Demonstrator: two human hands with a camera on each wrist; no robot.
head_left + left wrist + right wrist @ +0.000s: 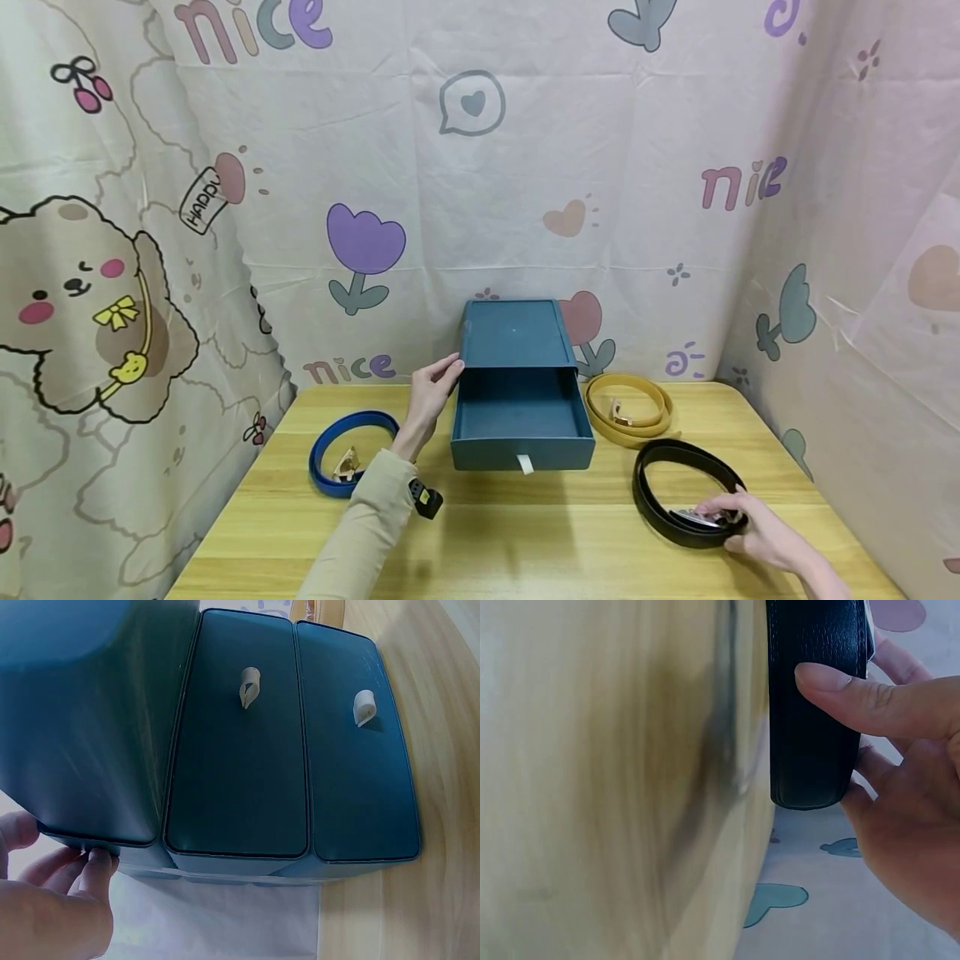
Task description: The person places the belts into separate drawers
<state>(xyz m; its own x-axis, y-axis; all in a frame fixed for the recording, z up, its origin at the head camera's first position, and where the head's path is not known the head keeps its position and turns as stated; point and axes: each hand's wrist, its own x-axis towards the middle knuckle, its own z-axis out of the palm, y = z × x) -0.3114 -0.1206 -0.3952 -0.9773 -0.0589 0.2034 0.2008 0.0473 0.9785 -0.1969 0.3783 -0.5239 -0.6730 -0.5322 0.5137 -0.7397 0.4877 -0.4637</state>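
Observation:
A dark blue drawer cabinet (517, 333) stands at the back of the table, its top drawer (523, 454) pulled out with a bare interior showing. My left hand (429, 398) touches the cabinet's upper left edge with its fingertips; in the left wrist view the fingers (96, 877) bend against the side beside the drawer. At the front right, my right hand (772, 533) holds a coiled black belt (651, 508) with a silver buckle. The right wrist view shows the thumb (832, 679) pressed on the belt strap (814, 750), other fingers behind it.
A coiled blue belt (318, 450) with a gold buckle lies left of the cabinet, partly behind my left forearm. To the cabinet's right lies a coiled yellow belt (666, 408). Two closed lower drawers (236, 765) have white pull tabs. Printed curtains (510, 167) surround the wooden table (510, 533).

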